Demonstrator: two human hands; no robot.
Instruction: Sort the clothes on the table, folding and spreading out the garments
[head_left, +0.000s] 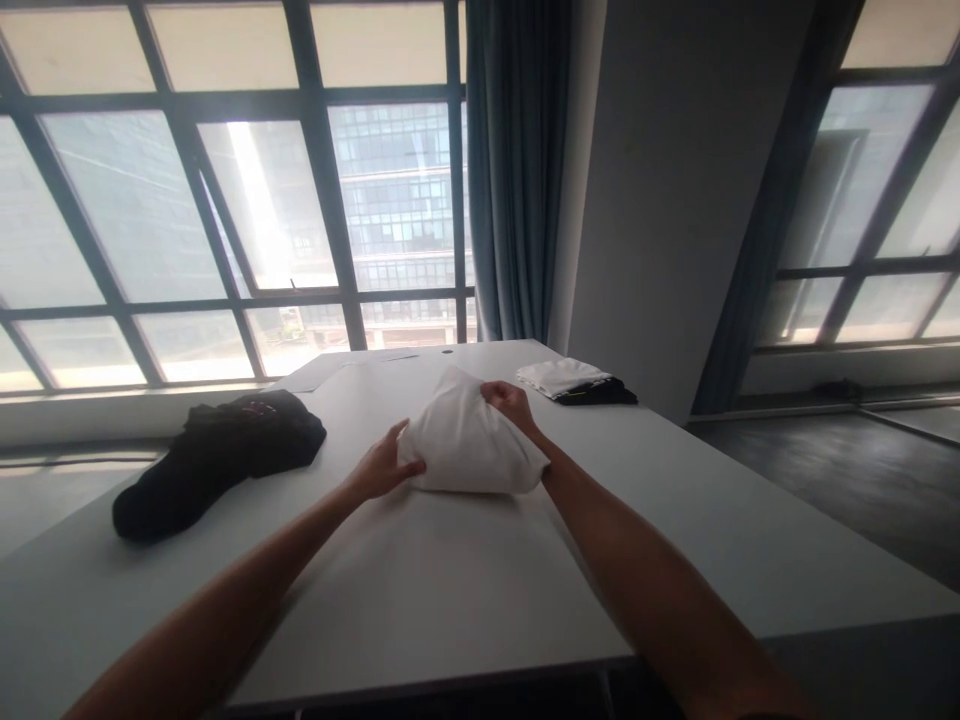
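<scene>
A folded white cloth (472,440), perhaps a garment, is held over the middle of the white table, its top bunched up into a peak. My left hand (384,463) grips its left edge, with the thumb on the near side and the fingers behind. At the upper right of the cloth, my right hand (510,403) is closed on the fabric, and its fingertips are partly hidden. The cloth's lower right corner hangs against my right forearm.
A dark heap of cloth (225,455) lies on the table (420,600) at the left. Folded white cloth (562,376) rests on folded black cloth (600,393) at the back right. Windows, a blue curtain (517,170) and a pillar (660,200) stand beyond.
</scene>
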